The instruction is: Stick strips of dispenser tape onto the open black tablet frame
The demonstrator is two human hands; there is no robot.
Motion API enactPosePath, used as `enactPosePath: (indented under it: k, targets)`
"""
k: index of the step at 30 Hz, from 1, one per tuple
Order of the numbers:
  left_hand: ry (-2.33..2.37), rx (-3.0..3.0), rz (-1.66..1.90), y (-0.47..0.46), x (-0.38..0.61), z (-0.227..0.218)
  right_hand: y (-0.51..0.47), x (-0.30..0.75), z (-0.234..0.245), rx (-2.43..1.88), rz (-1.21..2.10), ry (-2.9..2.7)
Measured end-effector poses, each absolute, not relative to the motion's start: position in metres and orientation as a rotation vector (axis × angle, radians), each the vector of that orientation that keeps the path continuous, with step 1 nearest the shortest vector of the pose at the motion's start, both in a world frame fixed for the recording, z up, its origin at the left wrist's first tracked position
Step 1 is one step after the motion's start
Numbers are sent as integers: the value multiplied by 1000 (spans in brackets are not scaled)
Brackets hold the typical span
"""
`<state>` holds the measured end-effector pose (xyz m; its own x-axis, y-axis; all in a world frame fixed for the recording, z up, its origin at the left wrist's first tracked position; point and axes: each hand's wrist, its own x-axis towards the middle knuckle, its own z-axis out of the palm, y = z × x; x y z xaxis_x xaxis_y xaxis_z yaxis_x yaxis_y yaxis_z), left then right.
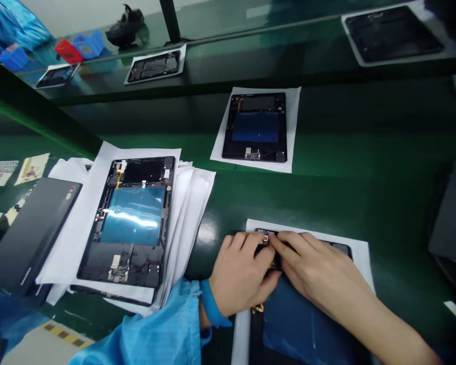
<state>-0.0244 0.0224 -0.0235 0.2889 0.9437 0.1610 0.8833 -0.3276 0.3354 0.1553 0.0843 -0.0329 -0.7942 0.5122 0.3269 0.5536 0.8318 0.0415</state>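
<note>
An opened tablet (256,337) lies in front of me on white paper (359,253), with a dark blue film-covered battery (304,324) in its middle. My left hand (243,271), with a blue band at the wrist, bends its fingers over the tablet's upper left corner. From the other side my right hand (315,261) brings its fingertips to the same spot, where a small part (265,238) shows between the hands. Both hands are closed at the fingertips, which hide what they grip. An orange flex cable (257,307) shows below my left hand.
On the left, another opened tablet (142,261) rests on a stack of paper sheets (192,197), beside dark closed covers (34,233). Farther back, one more opened tablet (256,126) lies on paper. A raised shelf (243,56) carries several tablets. Beyond it are blue bins (87,44) and a person's sleeve (19,23).
</note>
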Motion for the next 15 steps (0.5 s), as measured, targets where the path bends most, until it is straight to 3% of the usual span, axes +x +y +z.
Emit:
enactPosePath:
  k: [15]
  targets:
    - [1705, 2347, 470, 20, -26, -24, 83, 158, -41, -778, -152, -2657]
